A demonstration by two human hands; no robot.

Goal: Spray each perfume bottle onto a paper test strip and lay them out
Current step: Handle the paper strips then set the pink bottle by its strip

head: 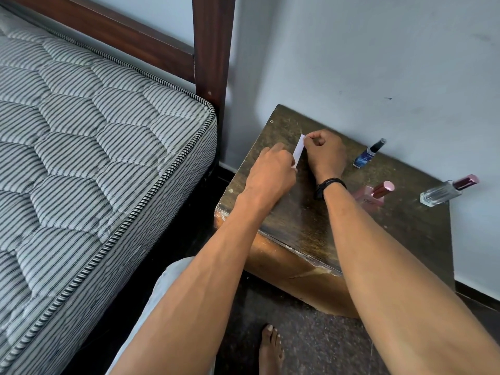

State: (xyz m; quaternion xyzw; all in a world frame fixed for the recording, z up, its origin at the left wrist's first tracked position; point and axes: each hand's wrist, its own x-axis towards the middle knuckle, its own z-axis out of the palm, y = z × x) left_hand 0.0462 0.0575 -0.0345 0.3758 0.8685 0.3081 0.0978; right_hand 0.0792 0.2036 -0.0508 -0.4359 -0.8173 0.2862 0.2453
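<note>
Grip: my left hand [270, 171] and right hand [326, 154] pinch opposite ends of a white paper strip [298, 150] above the table.
Surface: scratched dark wooden table [297, 223]; blue bottle [368, 154], pink bottle [374, 194], clear bottle [447, 190] stand right.
Room: pale wall [378, 50]; striped mattress [81, 158] left.

White paper strip [299, 149] held; three perfume bottles [369, 153] upright.

A home bedroom, striped quilted mattress [89, 147] on a dark wooden bed frame [212, 50] left of the fingers [311, 138], worn wooden counter [297, 223] against a painted wall [378, 50], bare foot [270, 350] on the floor
</note>
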